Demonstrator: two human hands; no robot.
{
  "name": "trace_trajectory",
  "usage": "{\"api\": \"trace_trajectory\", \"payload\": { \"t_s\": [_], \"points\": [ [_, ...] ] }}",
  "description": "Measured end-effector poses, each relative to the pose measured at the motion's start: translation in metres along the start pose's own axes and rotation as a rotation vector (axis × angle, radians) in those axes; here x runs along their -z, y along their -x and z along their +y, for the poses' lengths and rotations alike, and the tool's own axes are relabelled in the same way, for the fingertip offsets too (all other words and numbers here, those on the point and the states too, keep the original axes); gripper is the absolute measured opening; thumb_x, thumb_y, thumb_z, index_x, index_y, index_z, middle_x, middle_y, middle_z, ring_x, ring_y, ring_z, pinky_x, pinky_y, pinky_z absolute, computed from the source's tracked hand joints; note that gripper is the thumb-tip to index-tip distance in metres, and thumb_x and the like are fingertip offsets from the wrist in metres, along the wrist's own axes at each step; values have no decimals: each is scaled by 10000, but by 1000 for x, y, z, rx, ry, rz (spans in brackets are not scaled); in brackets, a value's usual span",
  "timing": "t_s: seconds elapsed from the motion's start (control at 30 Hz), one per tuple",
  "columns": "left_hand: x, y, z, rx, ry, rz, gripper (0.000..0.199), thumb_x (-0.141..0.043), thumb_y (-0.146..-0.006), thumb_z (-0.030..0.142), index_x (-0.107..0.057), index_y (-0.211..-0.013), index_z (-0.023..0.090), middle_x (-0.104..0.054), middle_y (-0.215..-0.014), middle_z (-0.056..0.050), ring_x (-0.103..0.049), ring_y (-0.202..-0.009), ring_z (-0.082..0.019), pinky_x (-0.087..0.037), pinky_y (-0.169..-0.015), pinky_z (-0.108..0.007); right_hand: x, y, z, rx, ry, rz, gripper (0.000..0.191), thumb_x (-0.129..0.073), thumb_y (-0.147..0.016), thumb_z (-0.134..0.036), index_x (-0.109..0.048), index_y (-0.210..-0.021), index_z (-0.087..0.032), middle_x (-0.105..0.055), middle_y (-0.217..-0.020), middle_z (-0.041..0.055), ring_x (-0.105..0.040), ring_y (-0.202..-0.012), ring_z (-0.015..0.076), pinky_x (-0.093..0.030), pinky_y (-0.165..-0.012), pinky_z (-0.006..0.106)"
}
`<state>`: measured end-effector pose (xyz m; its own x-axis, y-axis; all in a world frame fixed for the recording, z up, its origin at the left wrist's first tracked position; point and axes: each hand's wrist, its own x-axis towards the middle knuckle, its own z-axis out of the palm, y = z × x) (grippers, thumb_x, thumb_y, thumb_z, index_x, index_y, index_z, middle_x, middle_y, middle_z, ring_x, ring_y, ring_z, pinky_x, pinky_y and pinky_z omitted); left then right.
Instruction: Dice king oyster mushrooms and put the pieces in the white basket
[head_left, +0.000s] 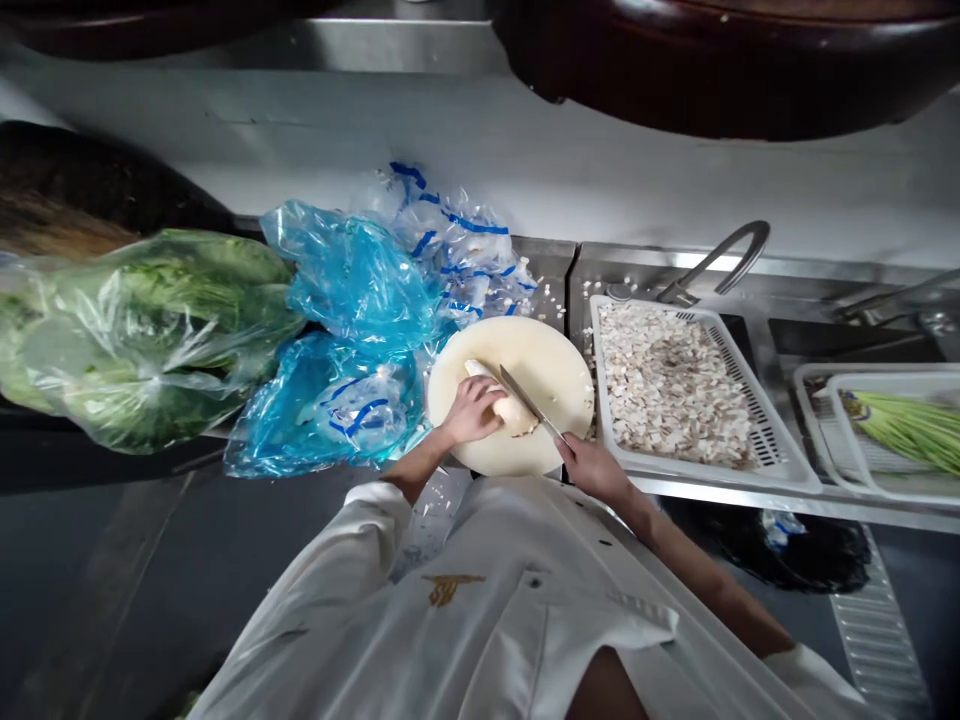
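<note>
A round cream cutting board (559, 375) lies on the counter in front of my body. On it rests a thick white mushroom-like piece (515, 412), with its narrower end pointing up and left. My left hand (474, 408) is closed over this piece, fingers pressed on its top and side. In my right hand (592, 465) is the handle of a knife (529, 400). The blade points up and left, lying along the right side of the white piece, close to my left fingertips.
A white basket (787, 465) of chopped pale pieces stands right of the board, near a faucet (720, 262). Further right, another basket (855, 440) holds green stalks (911, 425). Blue plastic bags (360, 275) and bagged leafy greens (150, 330) lie left. A dark rounded vessel (720, 70) overhangs the back.
</note>
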<state>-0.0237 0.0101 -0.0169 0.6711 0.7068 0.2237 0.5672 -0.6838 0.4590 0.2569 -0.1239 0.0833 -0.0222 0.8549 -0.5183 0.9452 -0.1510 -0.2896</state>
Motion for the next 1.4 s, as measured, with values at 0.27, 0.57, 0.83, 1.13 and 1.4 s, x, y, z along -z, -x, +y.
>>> {"api": "trace_trajectory", "payload": {
  "t_s": [0.27,0.57,0.83,1.13,1.4],
  "points": [
    [-10,2,-13,51,22,19,525,-739,-901,652,-742,-1241,251,-624,-1373,-128,-456,-1379,-342,-328,-1210,-532,31,8,-30,45,76,18,472,-285,-1158,-482,-669,-1203,-211,-809,-1007,125,-754,-904,239,-448,-785,288],
    [-15,3,-18,60,101,4,563,-726,-891,719,-750,-1247,284,-638,-1348,-117,-439,-1372,-350,-304,-1209,-545,36,-5,-55,7,46,-58,480,-269,-1158,-495,-660,-1205,-222,-806,-995,124,-763,-901,253,-440,-784,299],
    [-15,3,-23,37,107,1,538,-741,-888,702,-758,-1220,279,-636,-1353,-108,-441,-1378,-337,-323,-1211,-531,14,-65,-78,-27,24,-62,563,-210,-1157,-521,-665,-1257,-206,-800,-1084,143,-756,-1006,244,-463,-858,301],
    [-14,3,-21,20,139,53,512,-735,-894,702,-763,-1208,298,-660,-1301,-109,-467,-1357,-343,-330,-1210,-556,13,-26,-39,-94,71,-68,517,-262,-1158,-498,-699,-1177,-223,-794,-1009,131,-755,-927,249,-448,-763,287],
    [-11,2,-21,34,137,21,575,-688,-916,742,-751,-1234,267,-655,-1313,-121,-485,-1359,-336,-328,-1228,-541,43,4,-65,-96,71,-15,534,-272,-1145,-532,-711,-1144,-227,-773,-909,136,-733,-831,272,-430,-732,319]
  ]
}}
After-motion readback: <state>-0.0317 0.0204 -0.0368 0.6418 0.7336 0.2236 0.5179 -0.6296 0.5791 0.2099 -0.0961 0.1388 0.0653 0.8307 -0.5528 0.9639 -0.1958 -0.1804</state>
